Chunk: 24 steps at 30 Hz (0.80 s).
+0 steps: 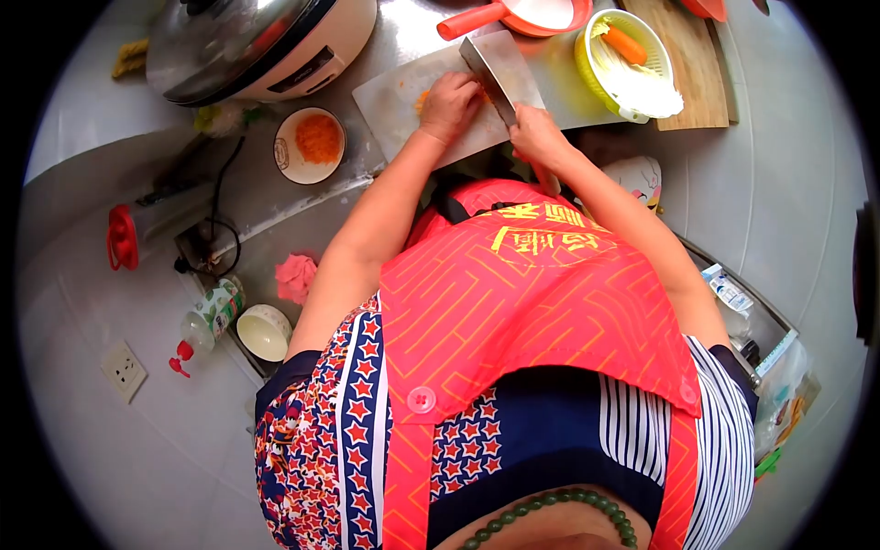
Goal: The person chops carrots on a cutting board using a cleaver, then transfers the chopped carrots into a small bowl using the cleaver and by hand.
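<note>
My right hand (536,137) is wrapped round the handle of a cleaver (489,81), its broad blade angled over a pale cutting board (390,103). Beside the blade, my left hand (451,105) is closed, with curled fingers pressing down on orange carrot (483,95) that they mostly hide. Small carrot bits (422,101) lie on the board to the left of that hand. A white bowl (286,165) with a dark rim stands left of the board, holding finely cut carrot (318,138).
A large lidded electric cooker (316,69) stands at the back left. Behind the board is a red-handled pan (472,20). At right, a yellow-green basket (587,69) holds a whole carrot (624,44), beside a wooden board (704,92). A bottle (213,312) and pink cloth (295,278) sit lower left.
</note>
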Motion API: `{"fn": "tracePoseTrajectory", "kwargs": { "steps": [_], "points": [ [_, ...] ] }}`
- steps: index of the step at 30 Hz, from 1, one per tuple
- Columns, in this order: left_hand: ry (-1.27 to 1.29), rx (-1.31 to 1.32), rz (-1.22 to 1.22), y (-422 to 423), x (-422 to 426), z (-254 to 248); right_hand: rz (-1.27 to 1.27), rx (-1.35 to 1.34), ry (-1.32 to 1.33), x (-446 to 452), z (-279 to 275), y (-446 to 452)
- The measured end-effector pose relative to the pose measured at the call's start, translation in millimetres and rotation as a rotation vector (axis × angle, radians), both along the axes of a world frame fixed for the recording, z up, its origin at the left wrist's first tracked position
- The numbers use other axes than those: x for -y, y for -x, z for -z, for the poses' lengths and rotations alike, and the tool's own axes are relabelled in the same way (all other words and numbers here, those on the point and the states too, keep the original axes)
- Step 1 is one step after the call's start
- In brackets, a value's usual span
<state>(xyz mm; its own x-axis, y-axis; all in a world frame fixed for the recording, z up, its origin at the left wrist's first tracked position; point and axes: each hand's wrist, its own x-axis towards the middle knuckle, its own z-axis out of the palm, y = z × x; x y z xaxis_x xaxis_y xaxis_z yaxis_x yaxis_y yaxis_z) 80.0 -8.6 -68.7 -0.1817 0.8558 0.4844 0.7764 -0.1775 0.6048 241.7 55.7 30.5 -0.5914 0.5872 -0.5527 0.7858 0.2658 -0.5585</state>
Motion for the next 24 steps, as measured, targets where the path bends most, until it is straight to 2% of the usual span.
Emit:
{"fn": "tracePoseTrajectory", "kwargs": {
  "steps": [4, 10, 20, 24],
  "points": [
    [0.008, -0.009, 0.003, 1.0, 1.8, -1.6, 0.031, -0.060, 0.020, -1.5, -5.2, 0.8],
    [-0.021, -0.013, -0.007, -0.6, 0.9, -1.2, 0.022, 0.013, 0.019, 2.4, -30.7, 2.6],
    [0.009, -0.021, 0.007, 2.8, 0.4, 5.6, -0.077, -0.009, -0.063, -4.8, 23.1, 0.4],
    [-0.032, -0.019, -0.008, 2.1, -1.0, 4.4, -0.007, -0.045, 0.003, -3.6, -7.8, 1.7]
  ]
}}
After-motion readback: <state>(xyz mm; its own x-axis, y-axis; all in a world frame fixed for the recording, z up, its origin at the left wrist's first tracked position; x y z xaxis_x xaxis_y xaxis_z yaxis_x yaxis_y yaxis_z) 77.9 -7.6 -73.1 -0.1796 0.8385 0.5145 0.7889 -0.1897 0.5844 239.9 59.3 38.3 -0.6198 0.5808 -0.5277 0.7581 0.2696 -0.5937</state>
